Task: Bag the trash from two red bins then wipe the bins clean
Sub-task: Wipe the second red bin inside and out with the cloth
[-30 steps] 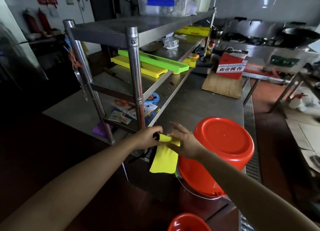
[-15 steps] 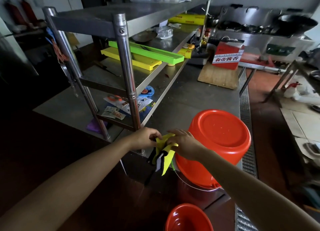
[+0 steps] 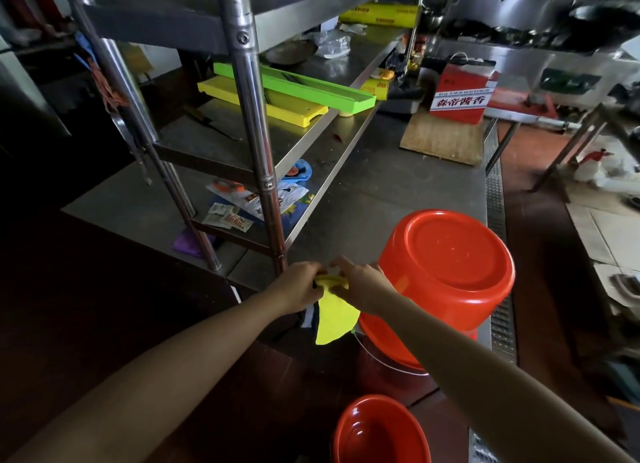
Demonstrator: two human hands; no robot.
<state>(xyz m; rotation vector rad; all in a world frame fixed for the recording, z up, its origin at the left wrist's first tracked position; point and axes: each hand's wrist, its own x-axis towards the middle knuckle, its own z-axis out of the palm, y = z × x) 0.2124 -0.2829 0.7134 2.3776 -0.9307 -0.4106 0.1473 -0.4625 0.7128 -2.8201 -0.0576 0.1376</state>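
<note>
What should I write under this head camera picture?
Both hands hold a yellow cloth beside an upside-down red bin.

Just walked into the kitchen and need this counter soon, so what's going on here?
A person is holding a yellow cleaning cloth in both hands, the left hand and right hand gripping its top edge so it hangs down. Beside it, a large red plastic bin sits upside down on the steel counter. A second red bin stands open-side up lower down.

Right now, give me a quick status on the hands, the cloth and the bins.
Left hand and right hand both pinch the yellow cloth. Upturned red bin on the steel table, unwiped. Second red bin below. Nothing in the way.
</note>
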